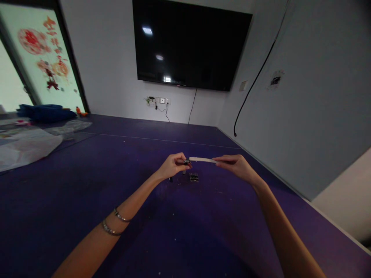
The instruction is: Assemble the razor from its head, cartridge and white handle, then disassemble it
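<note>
My left hand (pixel 174 165) is closed in a pinch on a small dark piece (pixel 187 161), too small to name. A thin, whitish flat strip (pixel 201 159) with a rounded left end is pinched at its right end by my right hand (pixel 234 166). The strip lies roughly level, its left end up against or very near the dark piece; I cannot tell whether they touch. Below it on the purple surface (pixel 162 224) is a small, dark, squarish item (pixel 194 177) with lighter marks. Two more small dark items are partly hidden beside my left hand.
A large television (pixel 191 44) hangs on the wall ahead, above sockets (pixel 162 100) with plugs and cables. One black cable (pixel 255 79) dangles down the right wall. At the left lie a clear plastic sheet (pixel 29 148) and dark blue cloth (pixel 43 112), near a decorated glass door (pixel 43 50).
</note>
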Motion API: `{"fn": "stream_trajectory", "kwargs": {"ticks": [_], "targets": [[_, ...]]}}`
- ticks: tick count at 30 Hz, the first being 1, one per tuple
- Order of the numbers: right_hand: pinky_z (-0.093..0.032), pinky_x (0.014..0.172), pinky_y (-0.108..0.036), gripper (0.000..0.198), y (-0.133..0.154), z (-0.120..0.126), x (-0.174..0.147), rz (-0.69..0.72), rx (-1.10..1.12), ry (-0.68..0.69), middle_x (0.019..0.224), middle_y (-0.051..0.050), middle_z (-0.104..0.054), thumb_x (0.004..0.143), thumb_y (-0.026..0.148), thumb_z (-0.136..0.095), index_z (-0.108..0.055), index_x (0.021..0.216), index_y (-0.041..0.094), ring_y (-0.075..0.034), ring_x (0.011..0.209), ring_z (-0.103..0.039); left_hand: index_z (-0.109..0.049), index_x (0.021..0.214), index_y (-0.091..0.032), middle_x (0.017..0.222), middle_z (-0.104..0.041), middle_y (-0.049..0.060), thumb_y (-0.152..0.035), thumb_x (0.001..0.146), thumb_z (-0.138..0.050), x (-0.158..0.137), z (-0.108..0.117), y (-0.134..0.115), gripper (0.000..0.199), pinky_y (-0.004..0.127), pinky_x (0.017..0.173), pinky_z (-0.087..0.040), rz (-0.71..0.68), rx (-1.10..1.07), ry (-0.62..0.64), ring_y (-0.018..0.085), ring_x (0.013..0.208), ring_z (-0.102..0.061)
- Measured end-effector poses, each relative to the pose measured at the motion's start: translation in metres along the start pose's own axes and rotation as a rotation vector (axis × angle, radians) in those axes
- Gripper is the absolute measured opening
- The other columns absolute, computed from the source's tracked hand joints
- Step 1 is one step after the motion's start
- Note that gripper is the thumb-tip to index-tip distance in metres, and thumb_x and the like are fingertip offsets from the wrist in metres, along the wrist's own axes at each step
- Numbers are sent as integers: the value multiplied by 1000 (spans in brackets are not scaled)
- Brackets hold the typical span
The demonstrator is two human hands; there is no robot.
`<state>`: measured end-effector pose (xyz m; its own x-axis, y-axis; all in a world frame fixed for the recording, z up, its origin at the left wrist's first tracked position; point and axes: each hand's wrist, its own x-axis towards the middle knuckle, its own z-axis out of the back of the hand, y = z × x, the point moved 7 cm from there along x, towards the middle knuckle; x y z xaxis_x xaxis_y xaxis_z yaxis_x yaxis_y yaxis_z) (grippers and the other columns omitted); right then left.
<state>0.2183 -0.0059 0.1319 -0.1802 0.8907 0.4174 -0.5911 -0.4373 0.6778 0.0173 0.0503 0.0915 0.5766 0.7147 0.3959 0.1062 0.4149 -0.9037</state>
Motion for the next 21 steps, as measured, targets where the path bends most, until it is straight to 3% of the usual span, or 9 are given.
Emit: {"fn": "stream_trajectory", "kwargs": {"ticks": [21], "targets": [[-48, 71, -32, 26, 16, -5, 0, 57, -65, -8, 89, -5, -69, 75, 37, -60, -71, 95, 24, -20, 80, -62, -46, 68, -15, 75, -68, 4, -15, 64, -68, 1, 0, 7, 22, 24, 62, -47, 14, -12, 14, 12, 67, -62]]}}
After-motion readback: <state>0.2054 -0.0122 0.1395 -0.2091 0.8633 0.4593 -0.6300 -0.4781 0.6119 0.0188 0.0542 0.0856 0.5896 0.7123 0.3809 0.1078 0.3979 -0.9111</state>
